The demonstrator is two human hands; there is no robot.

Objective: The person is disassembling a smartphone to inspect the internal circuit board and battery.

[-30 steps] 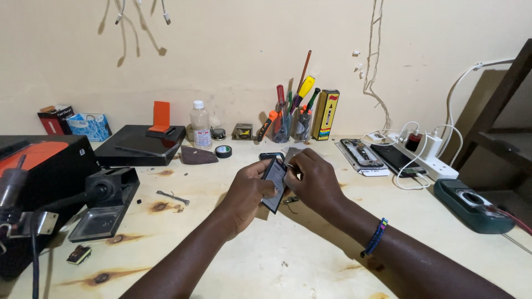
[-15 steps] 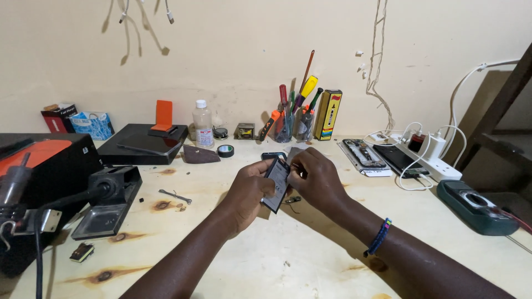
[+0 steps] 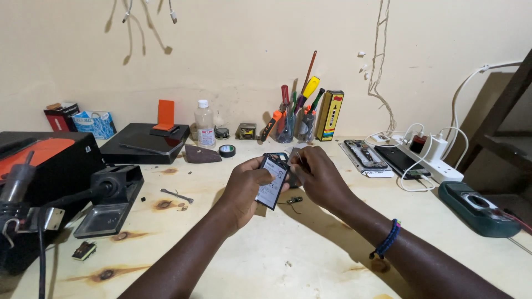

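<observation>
While a flat black opened phone is gripped upright-tilted in the left hand, its upper edge is pinched by the right hand.

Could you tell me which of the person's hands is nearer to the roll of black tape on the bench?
Left. The left hand, holding the opened phone, sits just below and right of the tape roll; the right hand is farther right, beyond the phone.

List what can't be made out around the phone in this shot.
- Head view: lower part of the phone, covered by the left hand.
- Right hand fingertips at the phone's top edge: any tool or part there too small to tell.
- Multimeter leads: cut off by the right edge.
</observation>
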